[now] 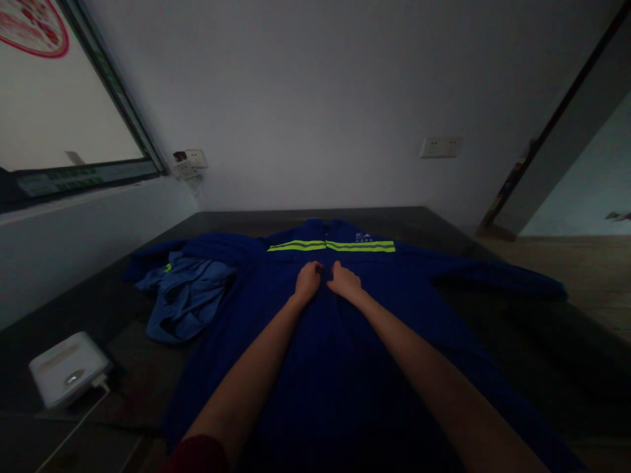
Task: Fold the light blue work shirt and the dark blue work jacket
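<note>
A dark blue work jacket [345,355] with yellow-green reflective stripes [330,246] across the chest lies spread flat on a dark table [434,226], collar away from me. My left hand [308,281] and my right hand [344,280] rest side by side at the jacket's centre front, just below the stripes. Both have fingers curled and pinch the fabric along the front opening. What lies between the fingertips is too small and dark to make out beyond the cloth.
A crumpled lighter blue garment [185,302] lies on the jacket's left sleeve. A white box-shaped device [68,374] with a cable sits at the table's near left. Wall sockets [190,163] are at the back left corner, and another socket plate [440,147] hangs on the far wall. A doorway opens at right.
</note>
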Available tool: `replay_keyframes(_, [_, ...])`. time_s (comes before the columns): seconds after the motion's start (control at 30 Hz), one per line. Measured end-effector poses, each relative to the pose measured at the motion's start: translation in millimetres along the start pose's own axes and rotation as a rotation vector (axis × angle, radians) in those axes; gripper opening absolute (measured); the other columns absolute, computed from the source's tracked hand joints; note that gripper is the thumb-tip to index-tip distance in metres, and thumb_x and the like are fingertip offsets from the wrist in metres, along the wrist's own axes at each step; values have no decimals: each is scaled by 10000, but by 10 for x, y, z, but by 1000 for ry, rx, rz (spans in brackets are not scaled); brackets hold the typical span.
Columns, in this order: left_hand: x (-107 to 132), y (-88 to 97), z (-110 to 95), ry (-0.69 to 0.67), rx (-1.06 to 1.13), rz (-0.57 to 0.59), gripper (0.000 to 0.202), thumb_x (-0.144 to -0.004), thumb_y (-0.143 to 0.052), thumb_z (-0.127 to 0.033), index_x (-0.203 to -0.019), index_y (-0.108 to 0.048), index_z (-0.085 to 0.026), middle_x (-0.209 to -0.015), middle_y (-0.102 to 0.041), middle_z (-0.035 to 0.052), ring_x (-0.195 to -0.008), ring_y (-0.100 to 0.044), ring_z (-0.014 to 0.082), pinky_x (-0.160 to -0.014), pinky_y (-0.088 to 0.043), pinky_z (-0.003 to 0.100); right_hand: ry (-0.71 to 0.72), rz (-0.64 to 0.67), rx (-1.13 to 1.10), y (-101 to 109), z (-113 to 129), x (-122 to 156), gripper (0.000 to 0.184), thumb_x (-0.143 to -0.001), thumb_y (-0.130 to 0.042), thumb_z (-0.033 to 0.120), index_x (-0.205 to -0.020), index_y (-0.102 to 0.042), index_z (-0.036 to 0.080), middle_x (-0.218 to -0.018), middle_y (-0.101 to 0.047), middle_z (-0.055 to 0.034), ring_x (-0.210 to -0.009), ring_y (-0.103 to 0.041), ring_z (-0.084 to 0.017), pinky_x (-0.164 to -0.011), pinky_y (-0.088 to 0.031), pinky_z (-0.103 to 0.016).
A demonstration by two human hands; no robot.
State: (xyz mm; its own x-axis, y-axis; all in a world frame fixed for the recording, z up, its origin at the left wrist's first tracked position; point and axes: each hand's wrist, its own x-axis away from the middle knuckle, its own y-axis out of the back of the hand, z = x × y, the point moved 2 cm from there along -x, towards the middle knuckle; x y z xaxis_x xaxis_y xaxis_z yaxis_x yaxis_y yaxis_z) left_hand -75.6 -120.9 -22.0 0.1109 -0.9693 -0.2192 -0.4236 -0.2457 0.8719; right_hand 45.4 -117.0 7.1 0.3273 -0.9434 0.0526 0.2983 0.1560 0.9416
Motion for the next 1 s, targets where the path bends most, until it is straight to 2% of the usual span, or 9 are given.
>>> replay_keyframes(0.13, [58,-70,-8,-58,9,-28,263,-863,-442,-174,-1062,-614,-183,-1086,-611,72,-1038,-546,175,-894,-426,275,-8,-59,26,101,-96,19,255,-815,-491,203,-1064,-546,207,-1066,-652,-106,-997,-618,-269,-753,-451,-337])
replay_keyframes(0.23, [55,-81,-16,-82,5,-18,242,-854,-497,-250,-1043,-637,-190,-1058,-608,75,-1025,-543,195,-885,-429,295,-3,-195,98,259,-132,46,245,-862,-436,195,-1077,-552,206,-1041,-650,-109,-989,-614,-260,-768,-441,-337])
replay_keyframes(0.3, [52,-79,-18,-94,5,-10,247,-852,-511,-270,-1050,-640,-197,-1068,-601,72,-1026,-539,199,-882,-427,298,50,-269,135,289,-131,56,244,-882,-412,189,-1080,-555,206,-1041,-645,-104,-985,-605,-238,-778,-434,-319])
replay_keyframes(0.43, [60,-77,-24,-119,3,7,224,-839,-536,-261,-1033,-638,-215,-1067,-594,53,-1007,-542,187,-864,-428,282,171,-240,58,92,-166,24,225,-880,-431,167,-1049,-574,210,-1090,-615,-76,-1026,-559,-183,-800,-414,-265])
replay_keyframes(0.6, [27,-104,-21,-97,-17,38,205,-825,-573,-301,-992,-625,-197,-1010,-599,56,-941,-563,180,-802,-441,270,189,-245,-136,-151,-322,-86,212,-837,-517,181,-1037,-587,174,-1059,-614,-58,-975,-561,-149,-811,-406,-231])
replay_keyframes(0.8, [-27,-131,-58,-81,-56,75,153,-815,-581,-301,-892,-626,-177,-927,-622,72,-897,-577,213,-769,-438,305,159,-309,-236,-194,-409,-147,221,-847,-488,187,-1050,-576,179,-1024,-652,-47,-919,-593,-152,-792,-417,-243])
replay_keyframes(1.0, [46,-109,-119,-120,-29,20,101,-836,-538,-272,-868,-592,-193,-881,-637,56,-864,-579,203,-735,-418,288,136,-396,-350,-163,-413,-154,215,-841,-502,233,-1036,-588,207,-917,-675,-29,-849,-616,-163,-748,-429,-254])
